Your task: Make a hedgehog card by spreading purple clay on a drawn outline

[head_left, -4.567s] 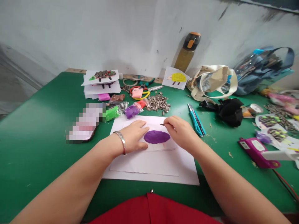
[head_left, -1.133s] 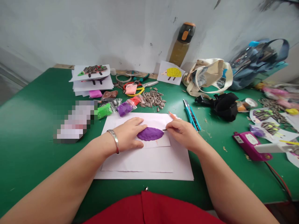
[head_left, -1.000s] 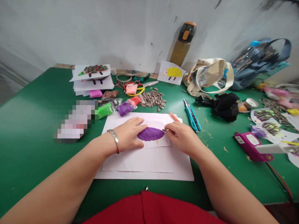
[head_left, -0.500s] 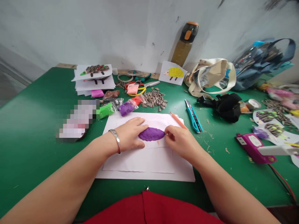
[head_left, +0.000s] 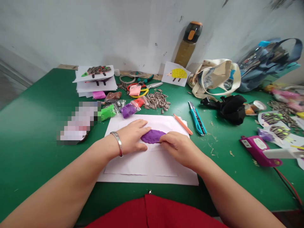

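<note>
A flat oval of purple clay [head_left: 152,136] lies on white paper [head_left: 140,163]. My left hand [head_left: 133,136], with a silver bangle at the wrist, rests flat on the sheet at the clay's left end, thumb and fingers spread. At the right end, my right hand [head_left: 177,145] is closed in a pinch and covers that tip of the clay. A tiny dark point shows by its fingertips at the lower clay edge; what it belongs to is hidden. An orange pencil-like stick [head_left: 182,124] lies just beyond this hand.
Striped sunflower seeds [head_left: 156,100] are piled behind the paper, near scissors [head_left: 152,86] and bagged purple clay [head_left: 129,110]. A teal box cutter [head_left: 197,119] lies right of the paper. A hedgehog picture [head_left: 176,74] leans near a bottle [head_left: 186,44]. A magenta device [head_left: 260,151] sits far right.
My right hand has shifted left along the clay's lower edge and now covers its right tip, revealing more of the orange stick. My left hand stays in place.
</note>
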Available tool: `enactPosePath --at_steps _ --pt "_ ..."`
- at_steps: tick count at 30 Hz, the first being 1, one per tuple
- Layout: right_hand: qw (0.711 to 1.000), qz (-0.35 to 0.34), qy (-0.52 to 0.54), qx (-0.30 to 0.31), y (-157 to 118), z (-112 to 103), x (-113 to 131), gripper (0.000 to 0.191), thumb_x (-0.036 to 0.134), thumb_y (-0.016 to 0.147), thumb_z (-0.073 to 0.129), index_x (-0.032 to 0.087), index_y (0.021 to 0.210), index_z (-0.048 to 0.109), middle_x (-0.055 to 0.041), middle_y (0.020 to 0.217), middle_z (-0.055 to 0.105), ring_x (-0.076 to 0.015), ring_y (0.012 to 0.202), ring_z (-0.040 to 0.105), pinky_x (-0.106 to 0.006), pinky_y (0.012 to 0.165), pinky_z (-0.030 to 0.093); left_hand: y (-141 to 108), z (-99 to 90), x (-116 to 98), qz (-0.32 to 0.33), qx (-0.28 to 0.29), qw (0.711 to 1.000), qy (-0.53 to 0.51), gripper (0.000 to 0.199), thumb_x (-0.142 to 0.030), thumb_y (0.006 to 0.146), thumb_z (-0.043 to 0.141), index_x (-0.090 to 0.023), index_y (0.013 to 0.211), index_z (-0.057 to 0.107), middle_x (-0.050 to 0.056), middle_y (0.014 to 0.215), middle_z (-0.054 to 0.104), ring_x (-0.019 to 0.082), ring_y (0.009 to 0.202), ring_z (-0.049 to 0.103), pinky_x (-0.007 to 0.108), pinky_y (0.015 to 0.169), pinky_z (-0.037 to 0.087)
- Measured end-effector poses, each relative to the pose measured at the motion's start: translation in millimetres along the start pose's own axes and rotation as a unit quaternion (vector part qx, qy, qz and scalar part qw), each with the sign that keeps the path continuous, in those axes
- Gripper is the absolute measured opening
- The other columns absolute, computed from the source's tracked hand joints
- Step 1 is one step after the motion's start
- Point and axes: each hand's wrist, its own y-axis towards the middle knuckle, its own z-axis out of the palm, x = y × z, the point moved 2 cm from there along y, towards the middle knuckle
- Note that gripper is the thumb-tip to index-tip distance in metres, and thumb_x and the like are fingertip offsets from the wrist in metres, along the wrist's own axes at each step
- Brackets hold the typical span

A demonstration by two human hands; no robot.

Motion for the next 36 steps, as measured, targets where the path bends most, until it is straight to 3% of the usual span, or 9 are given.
enactPosePath --at_steps 12,18,36 --pt "0.985 -0.009 -0.171 -0.033 4 13 9 0.024 0.014 0.091 0.043 0.015 0.076 0.062 -0.0072 0.073 0.058 -0.0204 0.075 0.049 -0.033 0.069 0.038 0 10.0 7 0.016 -0.039 0.999 0.005 0.060 -0.042 0.072 0.071 -0.016 0.123 0.055 0.013 0.125 0.050 0.031 0.117 0.046 0.041 0.100 0.039" --pt "0.988 -0.023 -0.152 -0.014 4 16 12 0.023 0.014 0.091 0.043 0.015 0.076 0.061 -0.0075 0.077 0.059 -0.0201 0.077 0.049 -0.032 0.069 0.038 0 5.2 3 0.007 -0.021 1.000 0.009 0.063 -0.042 0.073 0.071 -0.012 0.126 0.053 0.017 0.132 0.046 0.033 0.122 0.043 0.043 0.104 0.037" --pt "0.988 -0.032 -0.147 -0.035 8 27 19 0.023 0.013 0.091 0.041 0.018 0.079 0.059 -0.0079 0.080 0.060 -0.0205 0.078 0.049 -0.032 0.071 0.039 -1 -2.6 -4 0.000 -0.018 1.000 0.004 0.054 -0.040 0.072 0.072 -0.015 0.118 0.057 0.015 0.128 0.049 0.033 0.119 0.045 0.043 0.101 0.039"
